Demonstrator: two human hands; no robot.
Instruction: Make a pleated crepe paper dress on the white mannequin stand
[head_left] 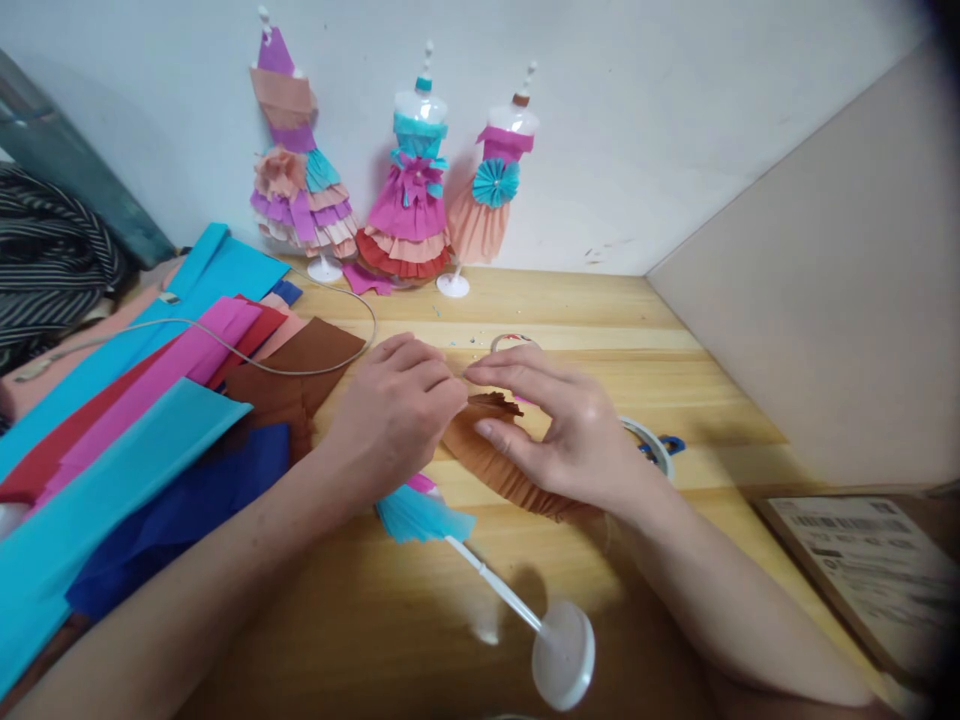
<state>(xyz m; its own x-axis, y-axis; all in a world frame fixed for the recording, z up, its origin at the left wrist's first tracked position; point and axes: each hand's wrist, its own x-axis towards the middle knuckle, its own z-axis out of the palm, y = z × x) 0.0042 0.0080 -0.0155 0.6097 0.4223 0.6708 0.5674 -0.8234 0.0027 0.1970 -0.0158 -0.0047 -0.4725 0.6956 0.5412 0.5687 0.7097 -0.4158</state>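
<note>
My left hand [405, 405] is closed, its fingers curled at the gathered end of a brown crepe paper strip [517, 480]. The exact grip is hidden behind the knuckles. My right hand [570, 420] arches over the same strip, thumb and fingers apart with a dark pleated edge between them. Beneath my left wrist lies a small white dress-form stand [564, 655], tilted on its side. A light blue pleated paper skirt [420, 515] is on it, with a bit of pink showing; its upper part is covered by my left hand.
Three small dress forms in paper dresses [304, 160] [409, 215] [487, 190] stand along the wall. Folded crepe sheets [120, 490] and a thin cable [300, 372] lie at left. A tape roll [652, 445], blue-handled scissors [673, 444] and a cardboard box [862, 570] are at right.
</note>
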